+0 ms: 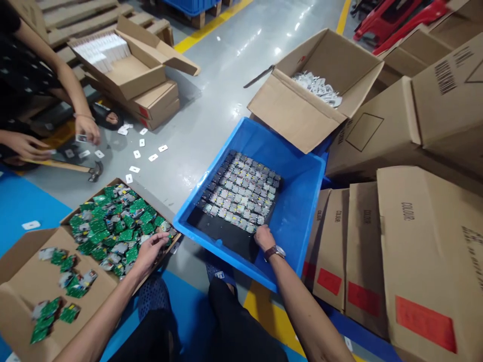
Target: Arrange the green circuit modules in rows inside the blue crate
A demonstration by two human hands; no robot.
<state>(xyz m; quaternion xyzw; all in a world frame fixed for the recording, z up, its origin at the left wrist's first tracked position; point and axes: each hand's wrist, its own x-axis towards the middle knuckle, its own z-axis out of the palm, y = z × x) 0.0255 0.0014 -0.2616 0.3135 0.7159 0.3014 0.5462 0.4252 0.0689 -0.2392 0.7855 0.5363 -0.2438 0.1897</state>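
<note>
Nearest, dark shoes [154, 296] stand on the floor between a shallow open carton [96, 294] at left and a blue plastic bin [315, 201] at right. Several loose circuit boards lie on the carton's near flap; beyond it the carton is heaped with green circuit boards [100, 229]. The left hand [151, 251] is over the heap's right edge, fingers bent and thumb near them; whether they pinch a board cannot be told. The right hand [265, 237], a wristwatch [275, 252] on its wrist, reaches into the bin with curled fingers at the near right corner of close rows of circuit boards [241, 191]; what it grips, if anything, is hidden. The rows lie on a black sheet [219, 229].

At right stand brown cartons [364, 246] with red patches. Farther left, a co-worker's hand [86, 129] holds a small piece above a claw hammer [68, 166], near scattered white plates [135, 169]. Beyond the bin, an open cardboard box [294, 118] contains pale parts [319, 89]. Far left is a wooden pallet [75, 15].
</note>
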